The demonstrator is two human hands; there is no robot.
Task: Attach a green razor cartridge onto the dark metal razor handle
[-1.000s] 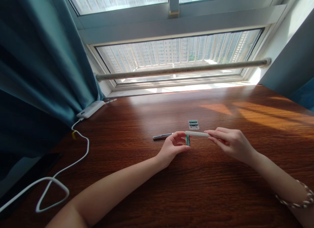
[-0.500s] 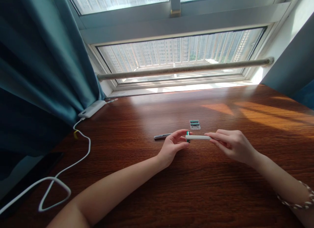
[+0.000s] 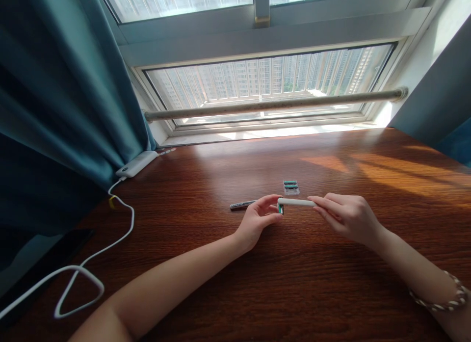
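Tip of white handle (image 3: 296, 202) shifted from middle toward far end of green cartridge (image 3: 280, 209). Left hand (image 3: 257, 220) pinching cartridge; right hand (image 3: 348, 215) gripping handle's opposite end.

The left hand (image 3: 254, 221) pinches a green piece (image 3: 280, 209) at the tip of a white stick (image 3: 297, 202) in the right hand (image 3: 349, 215).

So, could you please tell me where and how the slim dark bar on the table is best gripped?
Probably pinch the slim dark bar across its narrow width at the exposed left end, coming from the left: it lies on the table, with its other end behind the left hand.
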